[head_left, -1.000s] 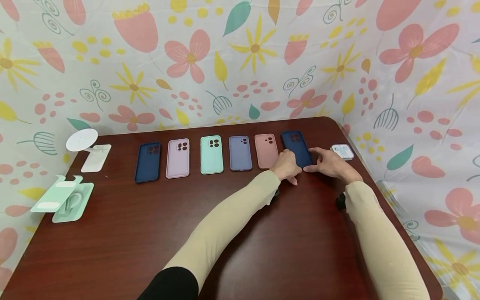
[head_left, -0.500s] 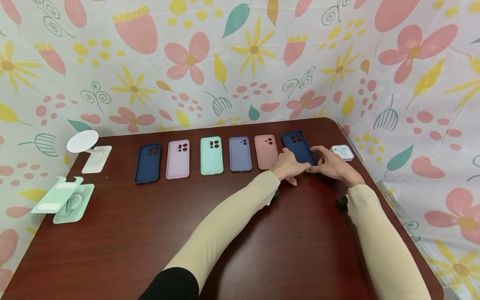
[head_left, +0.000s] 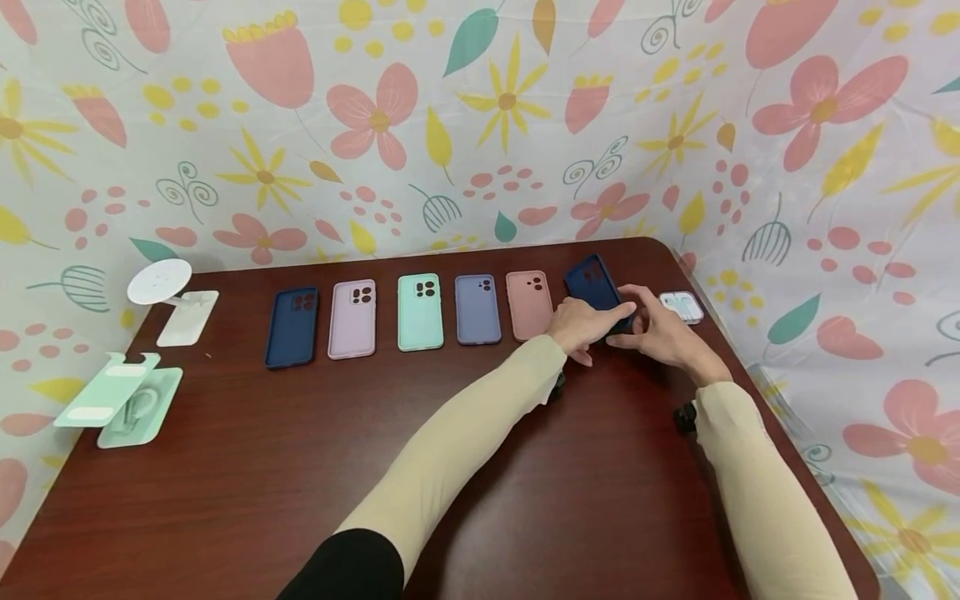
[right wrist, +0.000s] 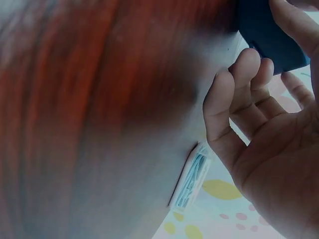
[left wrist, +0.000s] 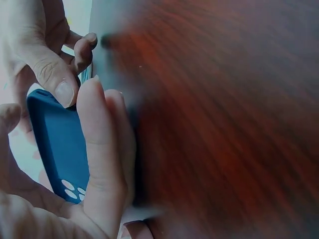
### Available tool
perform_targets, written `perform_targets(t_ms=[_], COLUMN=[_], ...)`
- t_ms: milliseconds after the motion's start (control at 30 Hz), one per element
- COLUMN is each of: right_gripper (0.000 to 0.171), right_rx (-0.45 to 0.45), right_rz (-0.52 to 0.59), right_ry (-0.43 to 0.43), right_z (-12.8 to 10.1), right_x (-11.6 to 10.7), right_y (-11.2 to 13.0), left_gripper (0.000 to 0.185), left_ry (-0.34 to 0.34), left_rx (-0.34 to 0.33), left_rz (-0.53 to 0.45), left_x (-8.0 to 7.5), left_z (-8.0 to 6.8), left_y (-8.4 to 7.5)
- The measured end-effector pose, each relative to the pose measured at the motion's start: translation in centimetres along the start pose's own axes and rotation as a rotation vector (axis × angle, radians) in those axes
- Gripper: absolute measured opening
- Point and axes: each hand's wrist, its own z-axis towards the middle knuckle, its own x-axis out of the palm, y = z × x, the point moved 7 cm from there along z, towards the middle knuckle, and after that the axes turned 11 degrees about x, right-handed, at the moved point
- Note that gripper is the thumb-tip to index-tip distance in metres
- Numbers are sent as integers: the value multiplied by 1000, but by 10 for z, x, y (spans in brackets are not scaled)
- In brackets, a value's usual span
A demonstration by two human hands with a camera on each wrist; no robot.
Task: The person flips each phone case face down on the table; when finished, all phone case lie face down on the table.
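A navy phone case (head_left: 592, 283) stands at the right end of a row of cases, its near end tilted up from the table. My left hand (head_left: 581, 323) holds it, thumb on one side and fingers on the other. In the left wrist view the hollow inside of the case (left wrist: 62, 137) shows, with camera holes at its lower end. The right hand (head_left: 663, 333) pinches the near right corner; its thumb (left wrist: 57, 87) lies on the case's end in the left wrist view. Its other fingers (right wrist: 246, 67) curl beside the case in the right wrist view.
A pink case (head_left: 529, 304) lies just left of my left hand, then blue (head_left: 477, 310), mint (head_left: 420, 312), lilac (head_left: 352, 321) and navy (head_left: 291, 329) ones. A white earphone box (head_left: 682, 307) sits by the right edge. White (head_left: 187, 321) and mint (head_left: 142, 408) stands are far left.
The navy case, flat on the table before, has tipped and shifted slightly as both hands took hold of its near end. The left thumb has moved right along it.
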Motion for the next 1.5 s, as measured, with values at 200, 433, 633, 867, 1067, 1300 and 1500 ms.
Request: perform_targets(t_ms=[200,433,633,867,1067,1300,1500], right_gripper=[91,93,99,104,103,106,106], right_rx=[-70,-52,32,69,94,133,137], right_rz=[-11,3,6,-12,-44,-104,-125], right_ry=[-36,-36,33,80,80,90,101], right_z=[-2,0,8,12,14,18,18], right_x=[1,2,6,10,13,15,17], right_y=[10,13,8,6,6,7,9], left_gripper=[75,76,81,71,90,82,75], left_ry=[75,64,113,118,24,-3,-48], left_rx=[-36,-56,-69,-19,139,278,228], left_rz=[-33,-165,-292,-406,-363,-243,-202], left_x=[3,0,-10,-18,-29,-35,-38], left_z=[13,9,-12,-19,-15,-13,-17], left_y=[7,9,1,-3,-8,-13,-16])
